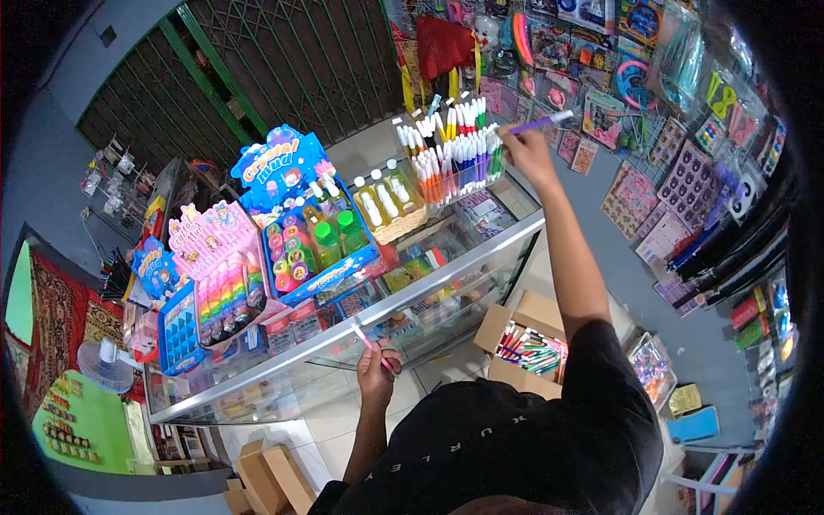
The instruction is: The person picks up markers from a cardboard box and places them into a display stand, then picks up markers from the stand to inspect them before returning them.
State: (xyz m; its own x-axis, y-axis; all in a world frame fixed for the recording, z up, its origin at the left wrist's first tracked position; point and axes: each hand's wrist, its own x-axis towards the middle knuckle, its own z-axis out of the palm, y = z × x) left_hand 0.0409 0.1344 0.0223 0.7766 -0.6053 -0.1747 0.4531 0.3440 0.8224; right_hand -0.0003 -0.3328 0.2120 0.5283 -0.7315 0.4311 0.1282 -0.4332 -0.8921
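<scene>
My right hand (530,157) is closed on a purple marker (534,125) with a white cap, lifted at the right edge of a clear marker rack (427,202). Rows of white-capped markers (468,172) stand upright in that rack, grouped by orange, purple, blue, green and other colours. Lower down, in front of the counter's metal edge, my left hand (378,364) pinches a pink marker (364,337) with a white cap pointing up. Below the counter, an open cardboard box (527,376) holds many loose markers of mixed colours (530,348).
The rack stands on a glass display counter (412,287). To its left are a basket of bottles (395,222), a blue Crystal Mud box (283,172) and a pink display box (210,236). Hanging goods (682,184) cover the right wall. Cardboard (270,476) lies on the floor.
</scene>
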